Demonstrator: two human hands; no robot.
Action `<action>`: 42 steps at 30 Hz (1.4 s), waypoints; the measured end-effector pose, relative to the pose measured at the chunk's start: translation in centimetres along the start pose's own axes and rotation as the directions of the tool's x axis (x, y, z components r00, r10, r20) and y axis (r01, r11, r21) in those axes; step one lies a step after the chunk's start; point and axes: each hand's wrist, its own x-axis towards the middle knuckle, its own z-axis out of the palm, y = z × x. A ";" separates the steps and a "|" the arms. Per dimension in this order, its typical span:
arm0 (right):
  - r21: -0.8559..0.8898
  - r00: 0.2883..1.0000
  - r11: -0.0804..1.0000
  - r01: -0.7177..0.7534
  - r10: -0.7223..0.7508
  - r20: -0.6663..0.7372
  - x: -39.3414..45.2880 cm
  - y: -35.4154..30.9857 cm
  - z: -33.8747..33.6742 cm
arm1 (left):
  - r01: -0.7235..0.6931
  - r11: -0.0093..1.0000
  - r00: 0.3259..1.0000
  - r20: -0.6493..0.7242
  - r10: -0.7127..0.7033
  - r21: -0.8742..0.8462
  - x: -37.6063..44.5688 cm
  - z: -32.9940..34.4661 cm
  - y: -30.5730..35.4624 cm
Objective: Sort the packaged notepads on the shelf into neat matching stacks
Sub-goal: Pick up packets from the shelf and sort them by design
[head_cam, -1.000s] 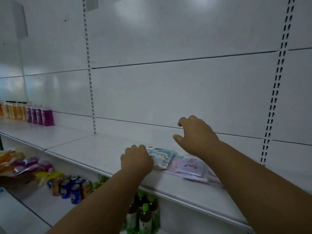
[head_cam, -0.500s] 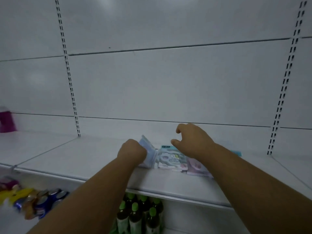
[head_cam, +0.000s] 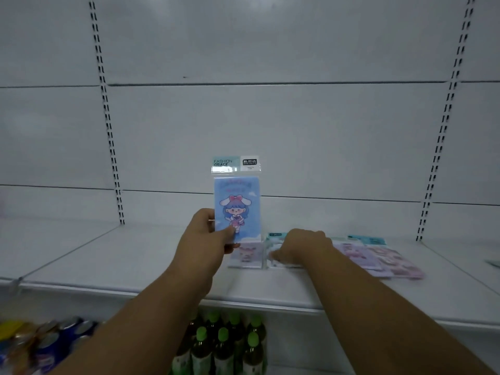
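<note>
My left hand (head_cam: 204,240) holds a blue packaged notepad (head_cam: 236,204) upright above the white shelf (head_cam: 108,255); its cover shows a cartoon girl with rabbit ears and a teal header card. Below it a pale pink notepad (head_cam: 246,254) lies flat on the shelf. My right hand (head_cam: 301,247) presses down on a white and teal notepad (head_cam: 273,262) right beside it, fingers curled over the pack. To the right, several purple and pink notepads (head_cam: 378,257) lie overlapping in a loose spread.
White back panels with slotted uprights (head_cam: 109,136) rise behind the shelf. Under the shelf stand green-capped bottles (head_cam: 221,345), and drink cans (head_cam: 51,345) lie at the lower left. Another pack's corner (head_cam: 493,263) shows at the far right edge.
My left hand has lifted the blue notepad off the pile and turned it upright, facing me. My right hand has dropped onto the white and teal notepad. The view has shifted right.
</note>
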 end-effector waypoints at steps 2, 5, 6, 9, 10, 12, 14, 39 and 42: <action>0.129 0.998 0.991 -0.043 0.049 -0.040 -0.1 -0.3 -0.2 | -0.001 1.000 1.000 0.012 0.001 -0.008 -0.4 -0.4 -0.1; 0.386 0.990 0.919 -0.083 0.121 -0.073 -0.2 -0.5 -0.2 | -0.006 1.000 1.000 0.018 0.006 -0.013 -0.8 -0.5 -0.2; 0.444 0.985 0.894 -0.057 0.123 -0.123 -0.2 -0.4 -0.3 | -0.013 1.000 1.000 0.021 0.013 -0.017 -0.9 -0.4 -0.2; 0.595 0.907 0.787 0.164 0.116 -0.404 -1.0 1.0 -0.9 | -0.040 0.999 0.997 0.061 0.042 -0.028 -1.5 0.4 0.0; 0.643 0.869 0.726 0.243 0.131 -0.477 -1.5 1.6 -1.4 | -0.052 0.998 0.996 0.075 0.054 -0.034 -1.6 0.8 0.1; 0.740 0.839 0.586 0.330 0.176 -0.514 -2.6 2.9 -2.7 | -0.073 0.995 0.991 0.103 0.079 -0.063 -2.0 2.0 0.5; 0.801 0.842 0.484 0.351 0.212 -0.496 -3.6 4.9 -4.1 | -0.086 0.992 0.986 0.137 0.098 -0.089 -2.5 3.8 1.0; 0.796 0.606 0.584 0.162 0.578 -0.547 -20.8 61.7 -13.0 | 0.007 0.962 0.832 0.536 0.146 -0.273 -27.0 53.4 7.8; 0.786 0.602 0.597 0.160 0.572 -0.557 -18.7 65.9 -13.3 | -0.049 0.977 0.844 0.515 0.151 -0.207 -26.1 58.0 7.9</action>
